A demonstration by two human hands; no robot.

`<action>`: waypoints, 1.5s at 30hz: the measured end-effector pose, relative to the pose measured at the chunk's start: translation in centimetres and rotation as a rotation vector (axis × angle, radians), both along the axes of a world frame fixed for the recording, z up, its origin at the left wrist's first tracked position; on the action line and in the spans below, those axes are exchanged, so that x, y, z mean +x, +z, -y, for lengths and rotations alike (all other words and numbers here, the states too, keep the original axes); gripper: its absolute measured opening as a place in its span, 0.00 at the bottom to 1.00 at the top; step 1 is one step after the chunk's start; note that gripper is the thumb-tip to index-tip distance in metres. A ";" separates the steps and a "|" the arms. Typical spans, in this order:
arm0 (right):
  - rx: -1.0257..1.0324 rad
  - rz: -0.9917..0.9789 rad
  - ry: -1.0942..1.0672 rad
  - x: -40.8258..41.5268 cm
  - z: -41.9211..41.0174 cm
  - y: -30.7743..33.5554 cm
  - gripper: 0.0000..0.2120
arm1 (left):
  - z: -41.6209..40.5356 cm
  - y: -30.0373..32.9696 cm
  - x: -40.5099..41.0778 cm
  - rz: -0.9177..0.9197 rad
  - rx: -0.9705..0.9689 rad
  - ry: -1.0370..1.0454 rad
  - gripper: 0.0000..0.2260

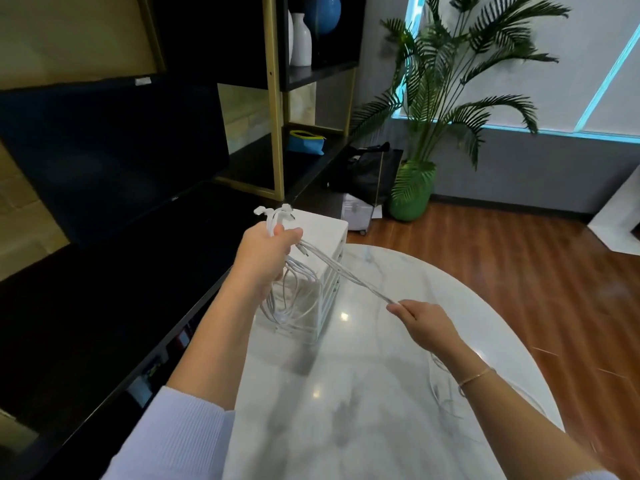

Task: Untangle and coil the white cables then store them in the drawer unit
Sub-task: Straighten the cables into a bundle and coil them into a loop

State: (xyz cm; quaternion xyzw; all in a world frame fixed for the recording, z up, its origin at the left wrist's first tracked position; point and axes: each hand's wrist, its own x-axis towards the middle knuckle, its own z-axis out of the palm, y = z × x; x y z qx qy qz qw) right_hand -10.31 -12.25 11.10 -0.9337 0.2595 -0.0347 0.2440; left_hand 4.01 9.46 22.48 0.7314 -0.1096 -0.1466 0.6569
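My left hand (265, 252) is raised over the table's far left and grips a bundle of white cables (341, 271), whose plug ends stick up above my fist. Loops of cable hang below that hand in front of the white drawer unit (323, 225). Several strands run taut down to the right into my right hand (420, 322), which pinches them. More slack cable (445, 400) trails under my right wrist onto the table. The drawer unit stands at the table's far edge, its drawer fronts facing right.
The white marble table (346, 393) is round, with wooden floor to its right. A dark low cabinet and a gold-framed shelf (275, 98) with vases stand to the left. A potted palm (412, 192) and a small white box stand on the floor behind.
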 end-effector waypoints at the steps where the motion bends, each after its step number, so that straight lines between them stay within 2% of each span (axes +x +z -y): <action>1: 0.026 0.008 0.025 -0.2 0.0 -0.1 0.16 | -0.1 0.0 0.0 -0.006 -0.008 0.012 0.16; 4: 0.089 -0.017 0.040 -1.2 0.5 -0.7 0.11 | -0.4 0.2 0.3 -0.031 -0.056 0.043 0.17; 11: 0.165 -0.111 -0.131 -2.1 1.7 -1.9 0.08 | -0.8 0.6 0.4 0.010 -0.059 0.039 0.17; 14: 0.036 -0.117 -0.238 -2.5 2.7 -1.8 0.14 | -1.5 0.9 0.5 -0.004 -0.087 0.080 0.16; 20: 0.239 -0.037 -0.329 -4.5 3.0 -1.9 0.17 | -2.0 1.5 1.0 0.024 -0.107 0.179 0.16; 24: 0.062 -0.236 -0.357 -4.7 2.7 -2.5 0.23 | -1.5 0.9 0.8 0.010 -0.110 0.184 0.16; 28: 0.097 -0.300 -0.412 -4.8 2.6 -3.1 0.32 | -1.2 0.9 0.7 0.034 -0.118 0.196 0.16; 31: -0.009 -0.353 -0.403 -5.0 2.7 -3.9 0.21 | -1.2 0.7 0.5 0.040 -0.111 0.196 0.16; 33: 0.044 -0.349 -0.470 -5.2 3.4 -5.0 0.15 | -1.3 0.8 0.5 0.049 -0.115 0.219 0.16; 35: 0.175 -0.296 -0.570 -5.2 4.3 -6.0 0.13 | -1.5 1.1 0.7 0.065 -0.138 0.223 0.16; 37: 0.161 -0.285 -0.573 -5.1 4.3 -6.5 0.12 | -1.4 1.2 0.7 0.073 -0.151 0.234 0.16; 39: 0.072 -0.263 -0.555 -5.3 4.2 -7.4 0.15 | -1.2 1.0 0.5 0.081 -0.146 0.228 0.16; 40: 0.064 -0.270 -0.553 -5.4 4.1 -7.6 0.20 | -1.0 0.9 0.4 0.091 -0.141 0.218 0.16; 42: 0.119 -0.343 -0.545 -5.3 3.6 -7.3 0.34 | -0.7 0.9 0.4 0.119 -0.120 0.191 0.16; 45: 0.198 -0.408 -0.441 -4.8 3.5 -6.3 0.42 | -0.2 1.3 0.3 0.149 -0.104 0.129 0.16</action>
